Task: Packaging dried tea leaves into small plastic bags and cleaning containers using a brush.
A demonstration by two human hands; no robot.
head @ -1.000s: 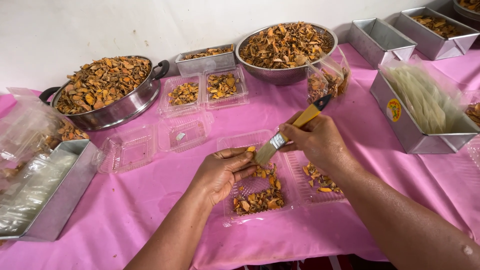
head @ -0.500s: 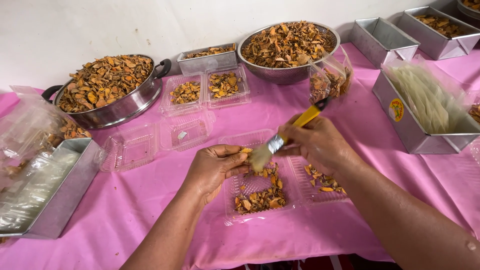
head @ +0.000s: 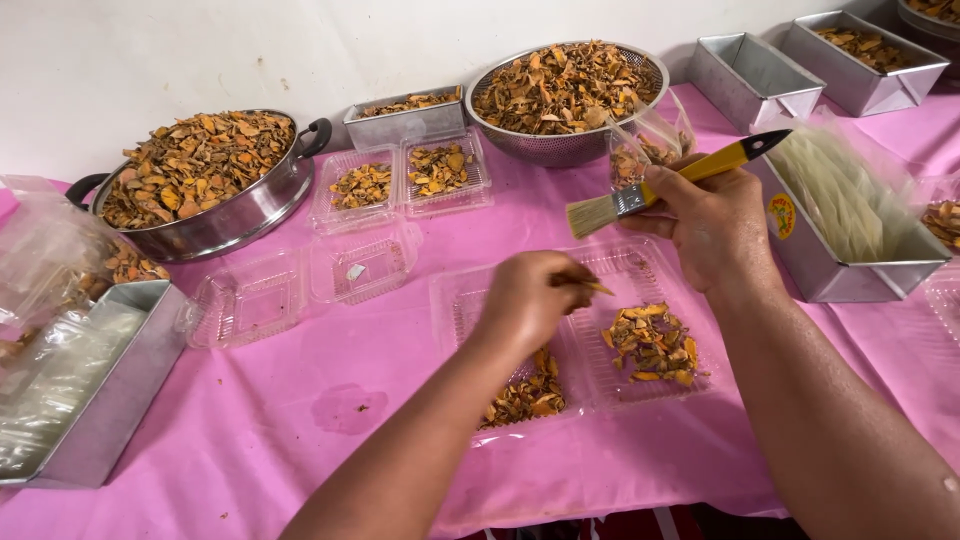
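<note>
While the right hand [head: 712,225] grips a flat paintbrush [head: 670,186] by its yellow handle, the left hand [head: 528,297] pinches a thin orange sliver [head: 598,288] between its fingertips, above the clear plastic clamshell tray [head: 575,335]. The brush lies nearly level, its long axis running left to right: the pale bristles point left toward the middle of the table, and the black-tipped handle end points up and right, past the knuckles. A metal ferrule joins bristles and handle just left of the thumb.

The hinged tray is ribbed, thin and see-through, open flat on the pink tablecloth [head: 300,420]; each half holds a small heap of dry orange-brown chips. Beyond it lie an empty open clamshell [head: 300,285] and a filled one [head: 405,180], both of the same plastic. A rectangular metal tin [head: 850,235] just right of the right hand bears a round yellow and red sticker on its near wall and holds pale, translucent sheets. A steel pan with black handles [head: 205,185] at the left and a perforated steel bowl [head: 565,95] at the back are heaped with the same chips. More rectangular tins stand along the back edge, and a crinkled clear bag [head: 50,250] sits far left.
</note>
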